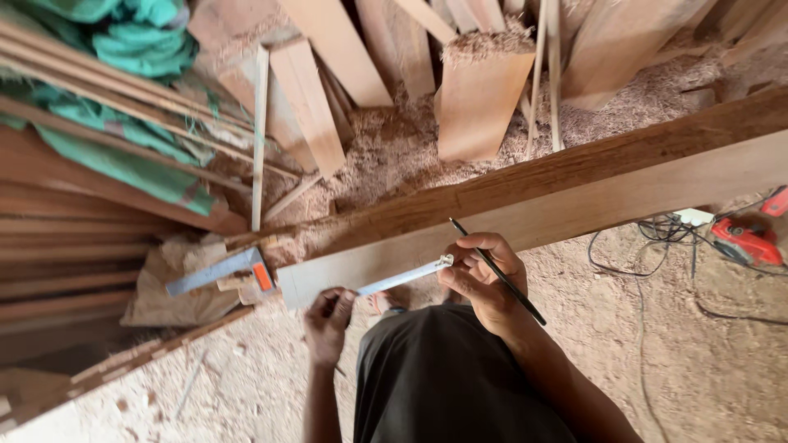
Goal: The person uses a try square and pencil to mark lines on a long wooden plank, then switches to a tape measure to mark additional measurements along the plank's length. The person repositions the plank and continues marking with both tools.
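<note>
The long pale planed wooden plank (574,205) lay slanting across the sawdust floor (706,361), its near end just above my hands. A white tape measure blade (402,277) ran along its lower edge. My right hand (480,275) pinched the blade's tip and gripped 1 black pencil (497,271). My left hand (328,316) was clenched at the blade's other end. A metal try square (217,272) rested beside the plank's end.

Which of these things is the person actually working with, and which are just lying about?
In use:
long plank
tape measure blade, stretched between left hand and right hand
black pencil in the right hand

Lying about:
try square
red power tool with cables
leaning boards
green cloth
</note>
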Motion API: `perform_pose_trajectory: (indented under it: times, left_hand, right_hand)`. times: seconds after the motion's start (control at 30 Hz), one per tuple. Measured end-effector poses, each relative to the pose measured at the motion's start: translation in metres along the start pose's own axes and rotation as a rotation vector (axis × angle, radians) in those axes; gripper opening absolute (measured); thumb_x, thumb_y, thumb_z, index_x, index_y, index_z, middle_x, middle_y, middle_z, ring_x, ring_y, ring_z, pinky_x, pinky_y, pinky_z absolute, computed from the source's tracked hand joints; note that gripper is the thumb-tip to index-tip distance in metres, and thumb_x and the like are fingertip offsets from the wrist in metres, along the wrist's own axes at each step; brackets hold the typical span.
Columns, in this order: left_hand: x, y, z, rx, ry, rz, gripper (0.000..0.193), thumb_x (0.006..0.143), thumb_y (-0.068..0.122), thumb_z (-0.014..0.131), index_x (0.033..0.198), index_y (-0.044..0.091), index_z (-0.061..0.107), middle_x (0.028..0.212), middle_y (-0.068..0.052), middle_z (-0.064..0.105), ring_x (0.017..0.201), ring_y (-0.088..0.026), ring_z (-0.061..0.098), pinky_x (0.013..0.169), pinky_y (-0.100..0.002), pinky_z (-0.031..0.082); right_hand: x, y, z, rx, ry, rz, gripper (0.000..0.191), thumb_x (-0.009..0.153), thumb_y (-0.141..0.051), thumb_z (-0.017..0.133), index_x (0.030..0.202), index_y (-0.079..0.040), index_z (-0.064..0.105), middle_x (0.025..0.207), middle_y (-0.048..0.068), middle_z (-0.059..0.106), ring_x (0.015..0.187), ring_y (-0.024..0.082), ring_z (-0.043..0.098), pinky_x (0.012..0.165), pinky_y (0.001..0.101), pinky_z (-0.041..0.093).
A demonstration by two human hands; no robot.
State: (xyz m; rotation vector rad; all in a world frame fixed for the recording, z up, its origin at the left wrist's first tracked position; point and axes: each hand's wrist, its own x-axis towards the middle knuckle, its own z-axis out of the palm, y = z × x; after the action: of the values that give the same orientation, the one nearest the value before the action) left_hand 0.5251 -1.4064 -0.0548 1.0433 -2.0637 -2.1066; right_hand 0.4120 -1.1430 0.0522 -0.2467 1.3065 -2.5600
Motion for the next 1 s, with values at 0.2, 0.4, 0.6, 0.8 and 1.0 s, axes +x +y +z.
perform_pose_trajectory:
  times: [0.2, 0.4, 0.6, 0.8, 1.0]
  left_hand:
    - [-0.022, 0.0, 0.029, -0.054, -0.206, -0.088, 0.031, 0.094, 0.032, 0.071, 0.101, 0.002, 0.073, 0.066, 0.0, 0.062, 0.057, -0.006, 0.051, 0.051, -0.024, 0.04]
    - [-0.038, 0.011, 0.054, -0.232, -0.461, -0.101, 0.031, 0.104, 0.031, 0.058, 0.099, 0.001, 0.065, 0.075, -0.004, 0.063, 0.061, -0.009, 0.055, 0.056, -0.025, 0.047]
    - [-0.046, 0.018, 0.056, -0.23, -0.614, -0.054, 0.031, 0.107, 0.032, 0.051, 0.097, 0.004, 0.06, 0.077, -0.005, 0.062, 0.063, -0.01, 0.056, 0.057, -0.026, 0.049]
    - [-0.049, 0.014, 0.049, -0.223, -0.645, -0.097, 0.032, 0.107, 0.032, 0.049, 0.096, 0.005, 0.06, 0.076, -0.006, 0.062, 0.062, -0.011, 0.056, 0.058, -0.027, 0.049]
    - [-0.054, 0.016, 0.045, -0.231, -0.658, -0.1, 0.032, 0.107, 0.032, 0.048, 0.096, 0.004, 0.061, 0.073, -0.006, 0.062, 0.059, -0.011, 0.055, 0.055, -0.027, 0.048]
  right_hand:
    - [0.0, -0.011, 0.014, -0.147, 0.072, -0.162, 0.035, 0.094, 0.004, 0.075, 0.123, -0.003, 0.058, 0.101, 0.014, 0.071, 0.093, 0.017, 0.068, 0.071, 0.0321, 0.058]
    - [-0.001, -0.027, 0.03, -0.255, 0.228, -0.132, 0.037, 0.091, 0.003, 0.076, 0.123, -0.002, 0.059, 0.096, 0.015, 0.072, 0.081, 0.014, 0.065, 0.051, 0.0275, 0.053]
    - [0.005, -0.031, 0.042, -0.205, 0.189, -0.257, 0.033, 0.093, 0.004, 0.074, 0.121, -0.001, 0.058, 0.105, 0.016, 0.074, 0.1, 0.017, 0.071, 0.09, 0.0353, 0.06]
    - [0.003, -0.026, 0.045, -0.185, 0.202, -0.263, 0.033, 0.093, 0.005, 0.075, 0.122, 0.0, 0.059, 0.101, 0.013, 0.071, 0.098, 0.016, 0.068, 0.089, 0.0349, 0.059]
    - [0.004, -0.022, 0.045, -0.206, 0.222, -0.265, 0.033, 0.092, 0.003, 0.077, 0.12, -0.001, 0.059, 0.099, 0.011, 0.069, 0.096, 0.014, 0.067, 0.085, 0.0323, 0.058]
